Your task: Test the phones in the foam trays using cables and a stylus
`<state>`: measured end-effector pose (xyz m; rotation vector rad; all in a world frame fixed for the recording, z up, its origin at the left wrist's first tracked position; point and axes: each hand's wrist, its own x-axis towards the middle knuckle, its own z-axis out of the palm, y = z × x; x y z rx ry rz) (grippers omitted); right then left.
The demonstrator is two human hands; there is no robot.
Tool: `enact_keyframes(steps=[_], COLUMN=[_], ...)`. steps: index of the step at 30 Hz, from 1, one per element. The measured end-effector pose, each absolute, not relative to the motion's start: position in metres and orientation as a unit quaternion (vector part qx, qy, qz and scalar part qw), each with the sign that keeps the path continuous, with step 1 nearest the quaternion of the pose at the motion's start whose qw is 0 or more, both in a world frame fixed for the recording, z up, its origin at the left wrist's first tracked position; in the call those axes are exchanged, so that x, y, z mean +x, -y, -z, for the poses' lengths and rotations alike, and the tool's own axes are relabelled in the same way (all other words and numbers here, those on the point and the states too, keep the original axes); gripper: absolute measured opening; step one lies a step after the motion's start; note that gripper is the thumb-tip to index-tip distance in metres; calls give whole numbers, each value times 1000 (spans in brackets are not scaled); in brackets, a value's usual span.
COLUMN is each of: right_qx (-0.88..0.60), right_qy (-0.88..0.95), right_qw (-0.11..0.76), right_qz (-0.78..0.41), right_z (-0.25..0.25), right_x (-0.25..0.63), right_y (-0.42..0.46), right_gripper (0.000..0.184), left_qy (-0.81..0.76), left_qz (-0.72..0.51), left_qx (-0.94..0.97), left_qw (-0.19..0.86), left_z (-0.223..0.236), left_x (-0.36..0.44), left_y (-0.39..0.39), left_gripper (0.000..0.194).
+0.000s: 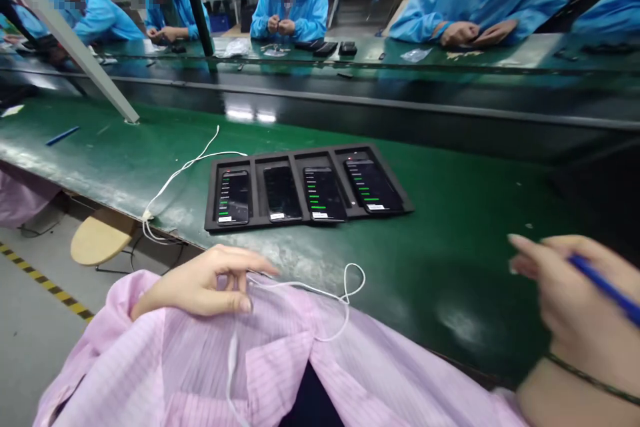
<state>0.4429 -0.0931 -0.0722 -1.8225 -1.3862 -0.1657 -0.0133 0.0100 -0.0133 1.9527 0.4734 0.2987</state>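
Observation:
My left hand rests at the table's near edge against the pink striped clothing, index finger stretched out and thumb apart. A thin white cable loops over the table beside its fingertips; whether they touch it is hard to see. At the right, my right hand is closed around a blue pen, held above the table. Between and beyond the hands lies a black tray with compartments. Several smartphones sit in it, among them a dark-screened phone and a phone with green text lines.
Another white cable runs left of the tray over the green table. A blue stick-like item lies far left. A slanted white post meets the table. Across a dark channel, several people in blue work. A stool stands below left.

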Motion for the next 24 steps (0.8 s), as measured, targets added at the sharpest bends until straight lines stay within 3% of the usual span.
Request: enact_keyframes(steps=[2,4,7,10,14,24], right_qx=[-742,-725,-694,-677,-671,-644], right_qy=[477,501,621,702,729,762], right_qw=[470,472,363,212,88,23], right_qz=[15,-28,-36,-60,-101,-60], right_z=[79,82,85,89,94,97], right_x=[429,412,387,369,357,352], right_y=[79,58,16,-23,-43,8], right_gripper=[55,56,56,70,80,81], left_qy=[-291,-381,-523,-583,-594,-566], left_qz=[-234,-269,-140,16,88,131], left_qx=[846,862,840,810,796,813], left_qw=[380,198,42,59,82,45], left_z=[22,30,41,51,55,47], left_x=[-8,11,52,87,97,80], left_y=[-12,-20,-42,-63,-64,-27], left_gripper=[58,55,55,60,64,61])
